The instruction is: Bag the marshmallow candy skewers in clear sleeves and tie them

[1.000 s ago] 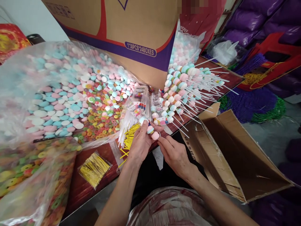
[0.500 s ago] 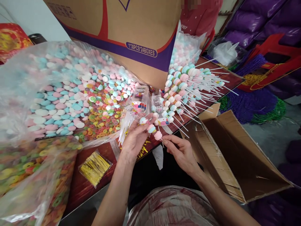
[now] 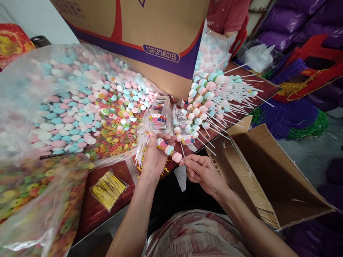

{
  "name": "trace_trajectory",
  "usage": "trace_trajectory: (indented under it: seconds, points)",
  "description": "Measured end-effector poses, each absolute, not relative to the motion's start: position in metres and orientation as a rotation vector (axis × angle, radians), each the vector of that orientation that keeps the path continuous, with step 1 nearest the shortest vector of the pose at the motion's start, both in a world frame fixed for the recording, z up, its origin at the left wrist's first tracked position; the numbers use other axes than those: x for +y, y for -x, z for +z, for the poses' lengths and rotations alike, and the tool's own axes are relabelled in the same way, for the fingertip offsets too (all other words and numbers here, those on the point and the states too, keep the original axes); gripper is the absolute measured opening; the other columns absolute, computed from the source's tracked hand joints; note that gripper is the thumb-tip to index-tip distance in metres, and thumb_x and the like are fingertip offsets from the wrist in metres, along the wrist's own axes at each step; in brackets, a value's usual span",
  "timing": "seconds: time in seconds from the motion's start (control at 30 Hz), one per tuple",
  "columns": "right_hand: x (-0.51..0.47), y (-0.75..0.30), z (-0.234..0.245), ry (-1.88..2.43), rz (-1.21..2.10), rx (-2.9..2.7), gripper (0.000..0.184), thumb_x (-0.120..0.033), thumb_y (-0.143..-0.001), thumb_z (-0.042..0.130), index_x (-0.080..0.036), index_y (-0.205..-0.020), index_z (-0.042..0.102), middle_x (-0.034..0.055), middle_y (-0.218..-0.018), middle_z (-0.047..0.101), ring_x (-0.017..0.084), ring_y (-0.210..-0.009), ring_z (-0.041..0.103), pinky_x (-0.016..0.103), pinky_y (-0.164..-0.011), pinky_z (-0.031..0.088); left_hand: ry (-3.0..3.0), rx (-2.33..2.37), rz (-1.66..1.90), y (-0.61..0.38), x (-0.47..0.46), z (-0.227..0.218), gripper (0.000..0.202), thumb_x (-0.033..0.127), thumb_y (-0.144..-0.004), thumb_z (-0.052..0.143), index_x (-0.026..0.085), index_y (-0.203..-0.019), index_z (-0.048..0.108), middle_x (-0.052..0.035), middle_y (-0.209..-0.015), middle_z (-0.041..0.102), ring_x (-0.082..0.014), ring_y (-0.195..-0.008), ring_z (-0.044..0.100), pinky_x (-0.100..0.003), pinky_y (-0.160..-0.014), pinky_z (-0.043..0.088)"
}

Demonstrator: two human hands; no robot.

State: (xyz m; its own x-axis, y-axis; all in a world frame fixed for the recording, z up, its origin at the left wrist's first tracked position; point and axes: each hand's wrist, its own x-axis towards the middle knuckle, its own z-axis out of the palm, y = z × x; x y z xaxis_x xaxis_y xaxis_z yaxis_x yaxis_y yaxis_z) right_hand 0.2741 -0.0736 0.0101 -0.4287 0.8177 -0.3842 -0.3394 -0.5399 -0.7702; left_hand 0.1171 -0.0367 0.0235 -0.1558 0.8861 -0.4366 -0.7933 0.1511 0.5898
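Observation:
My left hand is closed around the top of a candy skewer strung with white, blue and pink marshmallow discs. My right hand pinches the white stick of that same skewer just below the pink disc. Both hands hover over the near edge of a dark red table. A pile of finished skewers fans out to the right, just beyond my hands. Printed clear wrappers lie right behind my left hand.
A big open plastic bag of pastel discs and coloured rings fills the left. A packet of yellow twist ties lies near the table edge. A large carton stands behind. An open cardboard box sits at right. Another person in red is beyond.
The skewer has tilted so its stick points down to the right. My right hand slid down along the stick, and my left hand shifted left toward the wrappers.

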Motion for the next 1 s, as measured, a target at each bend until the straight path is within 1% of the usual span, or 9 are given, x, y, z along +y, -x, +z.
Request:
trace_trajectory:
  seconds: [0.17,0.23,0.37,0.47,0.57,0.67,0.77,0.87,1.0]
  points:
    - [-0.078,-0.269,0.009,1.022,2.005,-0.784,0.029,-0.042,-0.081,0.073,-0.013,-0.08,0.069,-0.0083,-0.047,0.04,0.003,-0.04,0.017,0.021,-0.041,0.01,-0.171,0.922,1.474,-0.124,-0.038,0.023,0.033,0.049,-0.085,0.067,0.018,-0.079,0.057,0.0,-0.072,0.066,-0.0209,-0.09,0.073,-0.035,-0.085,0.056]
    - [-0.08,-0.269,0.01,1.101,1.865,-0.949,0.029,-0.043,-0.085,0.068,-0.015,-0.08,0.068,-0.0064,-0.051,0.042,0.005,-0.042,0.024,0.021,-0.042,0.016,-0.213,0.947,1.477,-0.125,-0.04,0.023,0.033,0.048,-0.085,0.068,0.018,-0.078,0.057,0.0004,-0.07,0.065,-0.0198,-0.088,0.072,-0.032,-0.083,0.057]
    - [-0.082,-0.272,0.009,1.159,1.256,-1.636,0.022,-0.035,-0.094,0.056,-0.018,-0.086,0.069,0.0001,-0.067,0.054,0.011,-0.057,0.044,0.025,-0.054,0.034,-0.334,0.972,1.438,-0.125,-0.043,0.025,0.032,0.046,-0.082,0.071,0.018,-0.077,0.058,0.0005,-0.068,0.063,-0.0192,-0.086,0.072,-0.028,-0.078,0.057]
    - [-0.081,-0.275,0.006,1.085,0.734,-2.039,0.023,-0.023,-0.098,0.048,-0.019,-0.092,0.07,0.0009,-0.067,0.052,0.012,-0.059,0.043,0.026,-0.057,0.034,-0.341,0.971,1.43,-0.124,-0.043,0.026,0.028,0.042,-0.081,0.074,0.017,-0.078,0.06,0.0006,-0.069,0.063,-0.0181,-0.083,0.072,-0.026,-0.075,0.057]
    - [-0.077,-0.278,0.006,1.052,0.379,-2.236,0.027,-0.016,-0.098,0.045,-0.017,-0.088,0.069,0.0003,-0.063,0.049,0.012,-0.057,0.04,0.027,-0.056,0.031,-0.277,0.972,1.429,-0.123,-0.043,0.025,0.025,0.037,-0.082,0.074,0.017,-0.078,0.059,0.0012,-0.066,0.062,-0.0176,-0.081,0.072,-0.027,-0.075,0.058]
    - [-0.069,-0.289,0.009,1.004,0.348,-2.347,0.027,-0.016,-0.099,0.044,-0.017,-0.089,0.069,0.0011,-0.065,0.052,0.012,-0.058,0.043,0.027,-0.056,0.031,-0.246,0.969,1.37,-0.118,-0.043,0.022,0.025,0.037,-0.084,0.071,0.016,-0.078,0.06,0.0006,-0.065,0.062,-0.0195,-0.08,0.073,-0.031,-0.079,0.059]
    - [-0.059,-0.303,0.012,0.98,0.474,-2.373,0.026,-0.02,-0.1,0.043,-0.018,-0.096,0.069,0.0025,-0.074,0.058,0.012,-0.062,0.049,0.024,-0.058,0.034,-0.213,0.961,1.26,-0.111,-0.045,0.019,0.029,0.042,-0.087,0.067,0.015,-0.079,0.061,-0.0044,-0.07,0.068,-0.0245,-0.084,0.074,-0.041,-0.084,0.059]
    - [-0.056,-0.307,0.014,0.991,0.441,-2.393,0.027,-0.02,-0.101,0.043,-0.019,-0.096,0.069,0.0018,-0.071,0.057,0.011,-0.061,0.047,0.025,-0.057,0.033,-0.164,0.953,1.227,-0.107,-0.045,0.017,0.03,0.044,-0.087,0.065,0.015,-0.081,0.062,-0.0083,-0.076,0.073,-0.0287,-0.089,0.074,-0.049,-0.088,0.057]
    - [-0.06,-0.299,0.015,0.999,0.237,-2.441,0.029,-0.016,-0.099,0.042,-0.018,-0.094,0.07,0.001,-0.065,0.053,0.012,-0.058,0.043,0.027,-0.055,0.03,-0.171,0.949,1.252,-0.112,-0.045,0.016,0.029,0.043,-0.086,0.068,0.015,-0.081,0.061,-0.0101,-0.08,0.075,-0.0301,-0.094,0.074,-0.05,-0.091,0.056]
